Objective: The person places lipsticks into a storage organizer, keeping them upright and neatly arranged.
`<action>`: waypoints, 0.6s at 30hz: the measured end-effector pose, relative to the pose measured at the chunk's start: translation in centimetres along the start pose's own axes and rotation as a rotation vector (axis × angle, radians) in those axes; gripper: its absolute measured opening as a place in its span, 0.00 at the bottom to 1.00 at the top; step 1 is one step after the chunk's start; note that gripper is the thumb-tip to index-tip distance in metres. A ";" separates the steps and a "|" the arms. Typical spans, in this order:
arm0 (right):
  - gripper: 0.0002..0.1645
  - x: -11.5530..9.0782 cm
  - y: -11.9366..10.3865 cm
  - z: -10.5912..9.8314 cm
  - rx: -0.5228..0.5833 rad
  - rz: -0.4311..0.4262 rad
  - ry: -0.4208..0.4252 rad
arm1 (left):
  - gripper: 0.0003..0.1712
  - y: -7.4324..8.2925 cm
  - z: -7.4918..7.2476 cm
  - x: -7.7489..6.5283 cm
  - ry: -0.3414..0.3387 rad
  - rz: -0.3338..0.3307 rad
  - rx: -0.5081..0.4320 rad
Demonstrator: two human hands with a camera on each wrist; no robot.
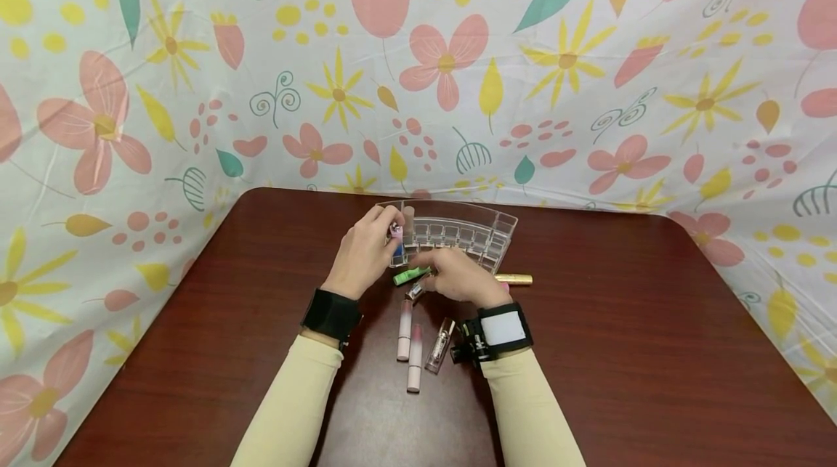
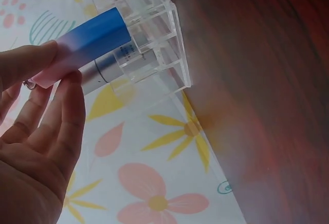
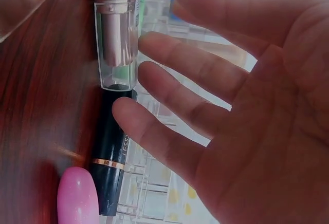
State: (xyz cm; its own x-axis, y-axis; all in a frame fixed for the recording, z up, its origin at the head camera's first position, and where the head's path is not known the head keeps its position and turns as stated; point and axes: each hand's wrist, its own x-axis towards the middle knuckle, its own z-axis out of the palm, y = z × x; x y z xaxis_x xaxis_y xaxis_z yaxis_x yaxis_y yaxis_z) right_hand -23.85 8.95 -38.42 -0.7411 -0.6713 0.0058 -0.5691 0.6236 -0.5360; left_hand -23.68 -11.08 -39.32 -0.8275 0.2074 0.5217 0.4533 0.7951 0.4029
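My left hand (image 1: 366,253) pinches a lipstick tube (image 2: 92,44) between thumb and fingers. The tube fades from blue at one end to pink at the other. Its blue end points at the front row of a clear, fan-shaped lipstick organizer (image 1: 506,227). Beside it, a silver tube (image 2: 97,75) stands in a compartment. My right hand (image 1: 461,274) hovers at the organizer's front edge, its fingers spread and holding nothing in the right wrist view. Close to its fingertips are a clear-capped lipstick (image 3: 115,44) and a black lipstick (image 3: 109,136) with a gold band.
A green tube (image 1: 410,276) lies before the organizer, and a gold tube (image 1: 516,279) at its right. Nearer me lie two pale pink tubes (image 1: 405,329) and another clear-capped lipstick (image 1: 440,346). A glossy pink item (image 3: 77,196) shows low in the right wrist view. Floral cloth (image 1: 418,89) hangs behind the table.
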 end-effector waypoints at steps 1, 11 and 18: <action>0.21 0.0 0.0 0.0 -0.003 -0.003 -0.001 | 0.07 0.0 0.0 0.0 0.002 0.000 -0.003; 0.21 0.0 0.0 0.0 -0.014 0.010 -0.004 | 0.06 -0.5 0.7 -0.2 0.000 0.001 0.013; 0.23 0.1 0.1 0.1 -0.008 0.017 -0.014 | 0.08 -0.9 1.2 -0.4 -0.018 0.000 0.069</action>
State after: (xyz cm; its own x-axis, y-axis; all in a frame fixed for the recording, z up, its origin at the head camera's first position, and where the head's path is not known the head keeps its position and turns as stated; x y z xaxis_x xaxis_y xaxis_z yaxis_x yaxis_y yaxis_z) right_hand -23.96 8.87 -38.57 -0.7455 -0.6663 -0.0154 -0.5594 0.6382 -0.5290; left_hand -24.15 -11.17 -40.77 -0.8336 0.2166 0.5081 0.4295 0.8325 0.3499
